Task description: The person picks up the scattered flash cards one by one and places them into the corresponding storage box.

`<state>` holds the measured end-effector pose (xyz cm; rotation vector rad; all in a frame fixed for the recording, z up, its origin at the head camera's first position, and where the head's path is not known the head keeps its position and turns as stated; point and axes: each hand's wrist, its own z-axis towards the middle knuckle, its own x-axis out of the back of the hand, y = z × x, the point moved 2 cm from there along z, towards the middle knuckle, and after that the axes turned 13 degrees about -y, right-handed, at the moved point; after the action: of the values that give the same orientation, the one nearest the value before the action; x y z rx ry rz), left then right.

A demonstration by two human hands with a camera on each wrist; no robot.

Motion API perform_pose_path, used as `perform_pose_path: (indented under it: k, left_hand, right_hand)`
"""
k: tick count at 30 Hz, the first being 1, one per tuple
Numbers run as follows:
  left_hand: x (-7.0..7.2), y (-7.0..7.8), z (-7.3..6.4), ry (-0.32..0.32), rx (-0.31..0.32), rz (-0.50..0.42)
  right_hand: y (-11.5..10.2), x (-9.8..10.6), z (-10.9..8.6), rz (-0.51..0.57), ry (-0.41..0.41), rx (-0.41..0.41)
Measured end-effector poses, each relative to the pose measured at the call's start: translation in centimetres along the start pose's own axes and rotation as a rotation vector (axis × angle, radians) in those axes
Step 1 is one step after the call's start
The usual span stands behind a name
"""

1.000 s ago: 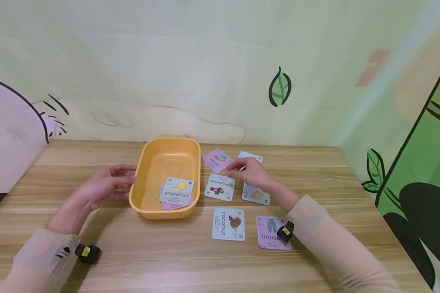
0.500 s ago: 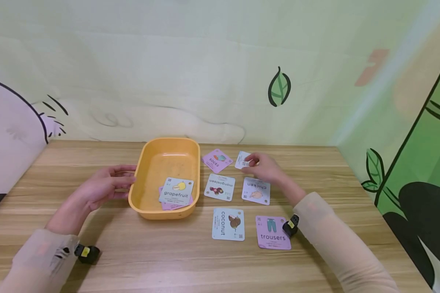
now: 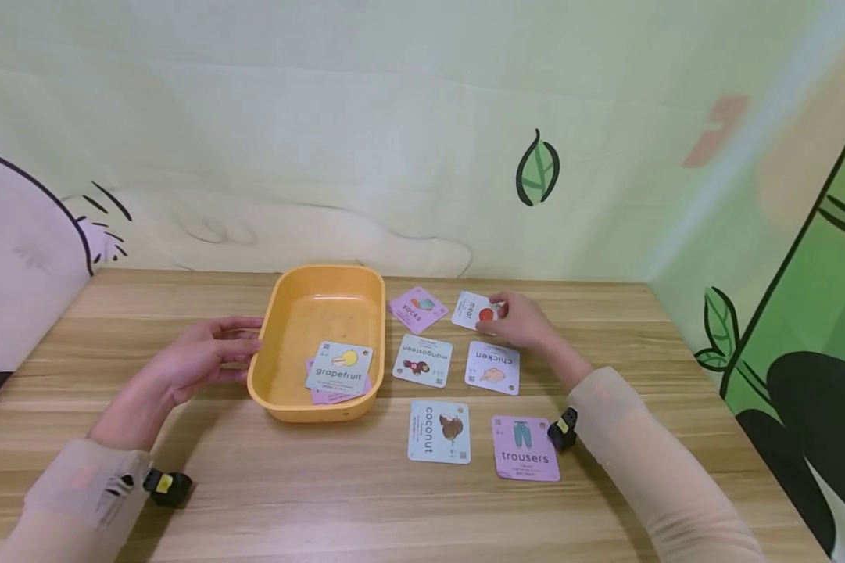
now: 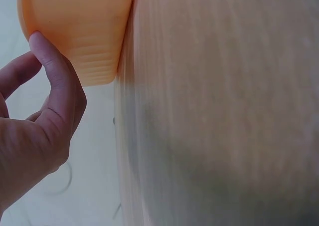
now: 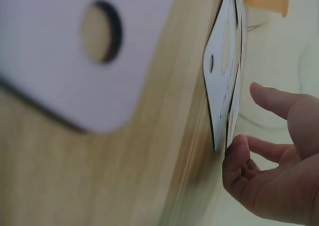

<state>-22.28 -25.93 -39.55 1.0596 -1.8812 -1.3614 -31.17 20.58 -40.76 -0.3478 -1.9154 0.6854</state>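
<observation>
Behind the wooden table (image 3: 253,493) rises a pale green wall (image 3: 394,141). The left hand (image 3: 200,360) touches the yellow tub (image 3: 302,328) with loose fingers; the right hand (image 3: 524,320), thumb and fingers parted, straddles the meat card (image 3: 467,310), beyond the chicken card (image 3: 492,367) and beside the socks card (image 3: 418,310).

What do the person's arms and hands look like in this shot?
Hands: left hand and right hand, both bare, no gloves.
Arms: left sleeve and right sleeve, long, thin, pale beige; dark marks near the left cuff.
Wrists: small black left camera and right camera, each with a yellow patch. No cables visible.
</observation>
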Motion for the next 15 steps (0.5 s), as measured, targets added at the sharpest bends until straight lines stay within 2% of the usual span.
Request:
perform_pose_path:
  k: [5, 15]
  left_hand:
    - [0.01, -0.01, -0.04, 0.002, -0.001, 0.002]
    - [-0.07, 0.14, -0.11, 0.002, 0.000, -0.002]
  right_hand:
    - [0.27, 0.32, 0.07, -0.017, 0.004, -0.029]
    - [0.49, 0.84, 0.16, -0.056, -0.018, -0.004]
